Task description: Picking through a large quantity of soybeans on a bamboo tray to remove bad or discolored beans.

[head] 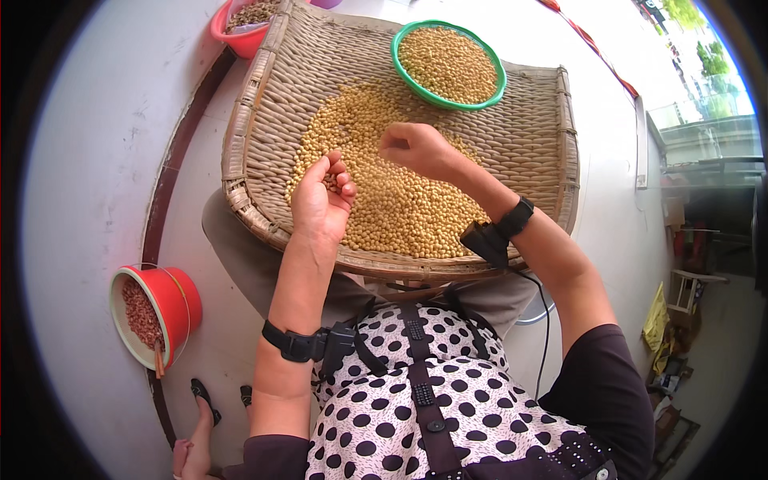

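A woven winnowing basket (516, 120) rests across my lap, with yellow soybeans (408, 216) spread over its near and middle part. My left hand (324, 192) is turned palm up at the left of the beans. Its curled fingers cup a few brownish beans (330, 182). My right hand (414, 147) hovers over the soybeans with the wrist bent and fingers curled towards the left. Its fingertips are mostly hidden, so whether it pinches anything does not show. On the far part of the basket stands a green plastic bowl (501, 90) heaped with soybeans.
A red bucket (186, 306) of reddish kernels sits on the floor at left. A pink basin (246, 45) stands beyond the basket's far left corner. Another person's leg (201, 432) and hand show at lower left. A black cable (545, 336) hangs from my right wrist strap.
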`<action>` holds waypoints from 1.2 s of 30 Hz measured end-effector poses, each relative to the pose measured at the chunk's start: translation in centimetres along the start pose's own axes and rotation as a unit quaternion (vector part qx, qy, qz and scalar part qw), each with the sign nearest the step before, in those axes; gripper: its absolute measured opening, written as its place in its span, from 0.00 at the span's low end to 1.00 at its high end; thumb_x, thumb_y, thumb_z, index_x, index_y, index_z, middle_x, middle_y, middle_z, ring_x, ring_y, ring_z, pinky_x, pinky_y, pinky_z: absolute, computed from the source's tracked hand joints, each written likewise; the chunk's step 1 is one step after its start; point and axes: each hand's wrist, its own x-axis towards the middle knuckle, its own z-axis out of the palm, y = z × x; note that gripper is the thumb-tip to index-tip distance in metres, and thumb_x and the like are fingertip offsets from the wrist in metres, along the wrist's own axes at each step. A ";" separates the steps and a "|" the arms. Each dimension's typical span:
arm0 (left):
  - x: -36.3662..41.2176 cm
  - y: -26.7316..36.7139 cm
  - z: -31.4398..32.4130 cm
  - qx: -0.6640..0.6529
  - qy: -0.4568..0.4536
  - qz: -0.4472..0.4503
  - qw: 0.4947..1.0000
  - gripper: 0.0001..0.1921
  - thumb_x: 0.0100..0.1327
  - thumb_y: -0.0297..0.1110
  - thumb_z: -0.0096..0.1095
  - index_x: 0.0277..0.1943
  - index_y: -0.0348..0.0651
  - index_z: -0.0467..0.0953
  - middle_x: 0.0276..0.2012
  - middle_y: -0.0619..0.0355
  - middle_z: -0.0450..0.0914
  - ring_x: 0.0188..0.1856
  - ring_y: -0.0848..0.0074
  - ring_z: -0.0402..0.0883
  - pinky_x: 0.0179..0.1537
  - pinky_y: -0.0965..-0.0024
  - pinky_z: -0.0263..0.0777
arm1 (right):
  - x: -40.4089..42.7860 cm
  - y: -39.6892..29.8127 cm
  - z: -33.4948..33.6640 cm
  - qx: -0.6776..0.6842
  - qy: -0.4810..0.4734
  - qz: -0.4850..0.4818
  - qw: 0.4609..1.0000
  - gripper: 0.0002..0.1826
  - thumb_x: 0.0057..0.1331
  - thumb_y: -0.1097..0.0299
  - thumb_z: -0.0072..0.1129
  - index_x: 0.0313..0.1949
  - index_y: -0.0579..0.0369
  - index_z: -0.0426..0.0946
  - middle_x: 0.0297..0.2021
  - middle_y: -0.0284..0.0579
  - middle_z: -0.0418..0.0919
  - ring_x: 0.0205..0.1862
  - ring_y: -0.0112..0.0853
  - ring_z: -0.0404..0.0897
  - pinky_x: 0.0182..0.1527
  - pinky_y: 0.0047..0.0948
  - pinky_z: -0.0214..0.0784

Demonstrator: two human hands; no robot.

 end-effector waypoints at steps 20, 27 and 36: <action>0.2 0.1 0.3 -0.040 0.002 -0.035 0.999 0.11 0.74 0.37 0.52 0.36 0.39 0.71 0.29 0.58 0.73 0.29 0.77 0.69 0.28 0.74 0.65 | 0.7 3.7 1.7 -0.150 -0.091 -0.077 0.981 0.12 0.52 0.69 0.65 0.37 0.55 0.81 0.31 0.44 0.83 0.36 0.40 0.82 0.40 0.39 0.74; 0.5 0.2 -0.1 -0.032 0.020 -0.030 0.999 0.13 0.74 0.38 0.51 0.33 0.40 0.73 0.27 0.58 0.74 0.27 0.76 0.71 0.27 0.73 0.65 | 1.1 3.8 2.7 -0.206 -0.093 -0.103 0.969 0.11 0.53 0.70 0.64 0.37 0.54 0.80 0.34 0.44 0.81 0.40 0.42 0.81 0.42 0.41 0.73; 0.3 0.0 0.1 -0.008 0.015 -0.018 1.000 0.14 0.74 0.37 0.50 0.33 0.40 0.73 0.27 0.58 0.74 0.27 0.76 0.70 0.27 0.73 0.65 | 1.3 5.0 3.4 -0.231 -0.059 -0.105 0.965 0.07 0.55 0.69 0.62 0.35 0.52 0.79 0.33 0.46 0.80 0.39 0.45 0.80 0.41 0.44 0.73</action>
